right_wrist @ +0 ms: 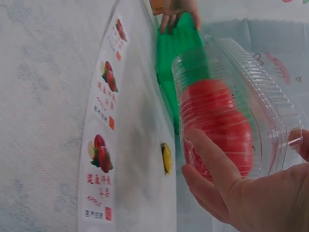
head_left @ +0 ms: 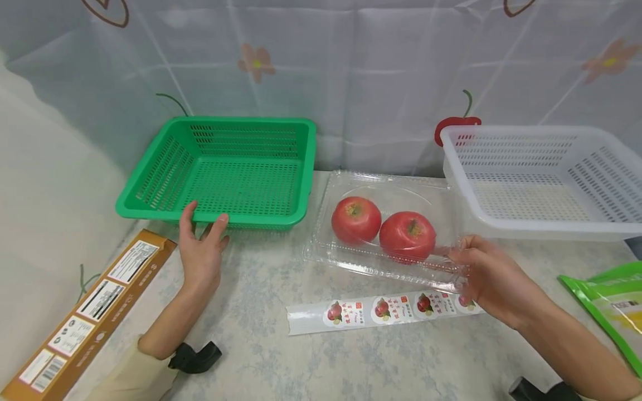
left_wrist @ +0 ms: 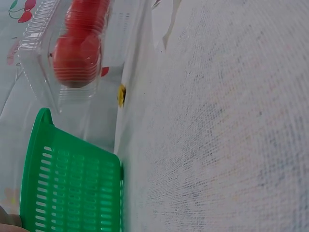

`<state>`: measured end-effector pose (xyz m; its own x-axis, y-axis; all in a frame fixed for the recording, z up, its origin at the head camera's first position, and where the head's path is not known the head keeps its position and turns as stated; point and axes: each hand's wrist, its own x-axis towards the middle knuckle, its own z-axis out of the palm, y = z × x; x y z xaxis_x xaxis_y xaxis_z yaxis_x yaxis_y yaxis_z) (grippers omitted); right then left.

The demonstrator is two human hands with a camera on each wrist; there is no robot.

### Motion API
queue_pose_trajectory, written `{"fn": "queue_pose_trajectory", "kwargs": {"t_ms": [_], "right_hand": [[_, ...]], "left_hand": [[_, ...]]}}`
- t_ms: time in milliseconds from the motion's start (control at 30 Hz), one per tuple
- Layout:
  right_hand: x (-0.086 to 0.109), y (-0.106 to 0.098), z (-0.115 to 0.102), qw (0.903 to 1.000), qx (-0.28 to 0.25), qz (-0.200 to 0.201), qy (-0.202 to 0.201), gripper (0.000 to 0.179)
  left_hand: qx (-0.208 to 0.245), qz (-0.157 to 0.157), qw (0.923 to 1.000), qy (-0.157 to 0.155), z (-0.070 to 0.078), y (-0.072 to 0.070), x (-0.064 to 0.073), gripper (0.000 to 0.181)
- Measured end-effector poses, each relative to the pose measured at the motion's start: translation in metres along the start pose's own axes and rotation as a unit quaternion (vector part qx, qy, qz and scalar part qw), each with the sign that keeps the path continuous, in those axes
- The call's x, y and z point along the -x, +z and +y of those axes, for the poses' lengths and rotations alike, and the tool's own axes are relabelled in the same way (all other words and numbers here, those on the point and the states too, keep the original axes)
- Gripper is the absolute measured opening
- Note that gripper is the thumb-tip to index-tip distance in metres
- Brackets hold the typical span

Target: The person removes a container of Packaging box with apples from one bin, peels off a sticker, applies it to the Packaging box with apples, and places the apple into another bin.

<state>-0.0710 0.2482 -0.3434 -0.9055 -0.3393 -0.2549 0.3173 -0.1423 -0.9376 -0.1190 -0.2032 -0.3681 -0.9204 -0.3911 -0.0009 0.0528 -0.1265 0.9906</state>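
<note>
My right hand [head_left: 489, 278] grips the right end of a clear plastic clamshell box [head_left: 321, 245] with two red apples [head_left: 407, 236] inside. In the right wrist view, fingers [right_wrist: 215, 157] spread under the box, which is held above the table. My left hand [head_left: 200, 259] holds the near rim of a green plastic basket [head_left: 246, 219], which has nothing in it. Only a bit of that hand shows at the lower left corner of the left wrist view. A strip of apple stickers [head_left: 311, 319] lies on the table in front of the box, its right end behind my right hand.
A white plastic basket [head_left: 551, 225] stands at the right. At the left lies a long brown box [head_left: 100, 306] with white labels. A green packet [head_left: 619, 306] is at the right edge. A patterned cloth [head_left: 351, 83] hangs behind.
</note>
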Motion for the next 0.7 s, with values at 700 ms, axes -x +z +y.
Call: {"fn": "queue_pose_trajectory", "kwargs": {"t_ms": [700], "right_hand": [[-0.018,0.010,0.009,0.9958,0.033,0.041,0.075,0.023]], "left_hand": [[-0.014,-0.005,0.9999,-0.001,0.001,-0.003,-0.001,0.066]]}}
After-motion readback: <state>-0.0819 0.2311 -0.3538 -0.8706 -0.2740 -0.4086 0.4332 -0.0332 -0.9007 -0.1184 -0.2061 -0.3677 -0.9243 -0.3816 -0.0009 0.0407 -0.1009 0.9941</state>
